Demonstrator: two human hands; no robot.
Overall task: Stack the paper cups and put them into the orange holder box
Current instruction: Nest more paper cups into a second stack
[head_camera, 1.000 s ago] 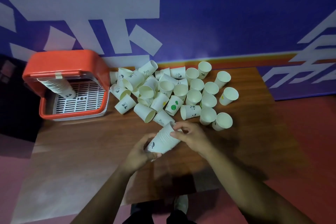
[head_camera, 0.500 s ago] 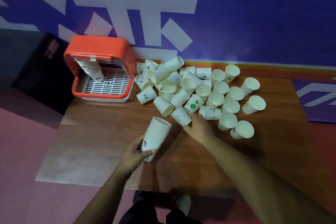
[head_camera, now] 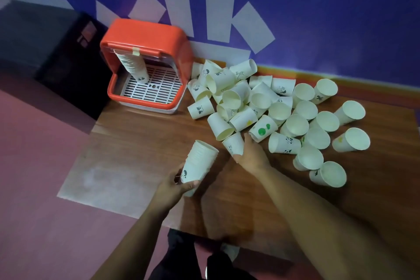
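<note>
Left grip (head_camera: 173,186) holds ribbed cup stack (head_camera: 201,161) | right grip (head_camera: 251,154) pinches tapered paper cup (head_camera: 234,144)

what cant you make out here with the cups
Head view:
- Cup count in the held stack: rims nested too tightly, left hand covers its base.
- Right hand grip: blurred where it meets the nearest loose cup.
- Top of the stored stack in the orange holder box: hidden under its lid.

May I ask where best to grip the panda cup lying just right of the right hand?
Round its side wall, from above: the panda cup lies on its side, mouth toward the right hand, with other cups crowding its far side.
</note>
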